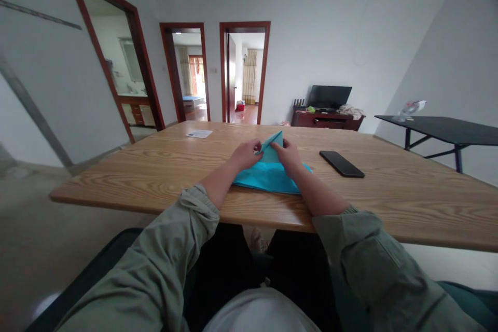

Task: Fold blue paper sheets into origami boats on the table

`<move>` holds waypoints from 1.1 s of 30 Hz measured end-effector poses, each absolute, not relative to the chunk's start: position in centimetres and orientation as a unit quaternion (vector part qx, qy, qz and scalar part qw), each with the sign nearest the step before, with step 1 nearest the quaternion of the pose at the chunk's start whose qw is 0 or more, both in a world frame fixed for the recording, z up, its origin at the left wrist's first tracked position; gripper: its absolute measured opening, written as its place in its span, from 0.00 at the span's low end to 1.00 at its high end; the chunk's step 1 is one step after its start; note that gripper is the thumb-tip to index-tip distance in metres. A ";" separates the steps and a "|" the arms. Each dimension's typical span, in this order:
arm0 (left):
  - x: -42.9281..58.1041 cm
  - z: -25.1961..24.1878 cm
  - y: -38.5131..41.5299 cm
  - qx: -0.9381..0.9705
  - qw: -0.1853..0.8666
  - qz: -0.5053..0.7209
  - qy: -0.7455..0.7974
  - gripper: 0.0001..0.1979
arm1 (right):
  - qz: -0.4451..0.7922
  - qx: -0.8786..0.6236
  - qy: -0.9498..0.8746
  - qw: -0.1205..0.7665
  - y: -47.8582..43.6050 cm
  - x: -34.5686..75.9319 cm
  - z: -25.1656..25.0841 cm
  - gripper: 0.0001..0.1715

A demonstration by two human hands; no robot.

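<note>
Our olive sleeves (155, 264) reach over the wooden tabletop (408, 202), where our left hand (245, 154) and right hand (288, 155) hold a folded turquoise paper (268, 177). Our fingers (259, 146) clamp its raised point (272, 144) from both sides, keeping the fold even.

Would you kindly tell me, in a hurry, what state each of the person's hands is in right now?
Left hand: closed, pinching the folded blue paper.
Right hand: closed, pinching the same paper.

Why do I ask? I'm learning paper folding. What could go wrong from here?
The blue paper, pinched between the left hand and right hand, could crease off-centre. It could also slide on the smooth wooden table. The black smartphone lies near the right hand, so a wide move might bump it.
</note>
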State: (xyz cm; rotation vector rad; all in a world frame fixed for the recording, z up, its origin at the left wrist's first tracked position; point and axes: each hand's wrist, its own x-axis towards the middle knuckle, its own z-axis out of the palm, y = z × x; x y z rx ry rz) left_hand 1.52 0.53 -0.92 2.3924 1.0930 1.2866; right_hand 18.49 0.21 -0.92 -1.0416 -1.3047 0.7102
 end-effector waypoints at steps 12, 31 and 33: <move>3.3 0.0 -1.3 0.784 0.004 0.466 0.411 0.12 | 0.136 -0.458 -0.658 0.582 -0.9 17.7 -0.6 0.14; 0.9 0.5 0.6 0.610 0.267 0.669 0.331 0.14 | 0.068 -0.529 -0.683 0.499 -0.3 20.1 -1.5 0.38; 1.4 0.5 0.2 0.649 0.261 0.644 0.311 0.14 | 0.065 -0.498 -0.707 0.497 -0.5 19.6 -1.6 0.42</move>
